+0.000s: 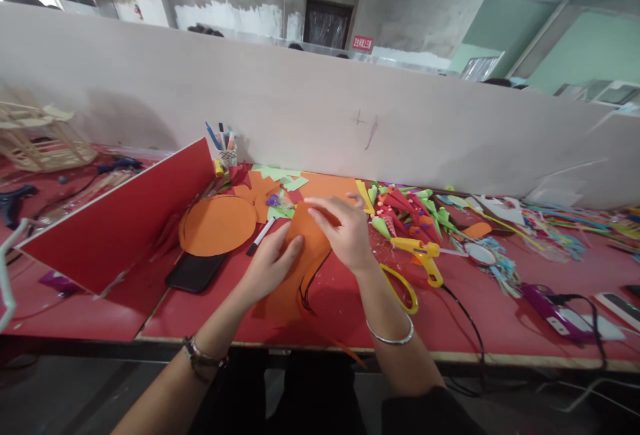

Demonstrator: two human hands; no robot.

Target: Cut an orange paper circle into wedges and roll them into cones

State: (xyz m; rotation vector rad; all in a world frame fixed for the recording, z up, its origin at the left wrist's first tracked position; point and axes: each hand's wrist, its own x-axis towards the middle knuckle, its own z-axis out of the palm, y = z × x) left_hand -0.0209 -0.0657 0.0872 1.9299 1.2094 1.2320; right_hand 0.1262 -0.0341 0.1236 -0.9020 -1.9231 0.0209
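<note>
The left hand pinches the orange paper (311, 238), thumb on top — the right hand (347, 228) bends at its top edge, half curled, maybe gripping, can't tell.

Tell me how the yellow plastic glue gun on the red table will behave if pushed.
The yellow plastic glue gun looks rigid, so it should move without bending. Its black cable may drag or swing it. Lying on its side, it seems unlikely to roll.
</note>
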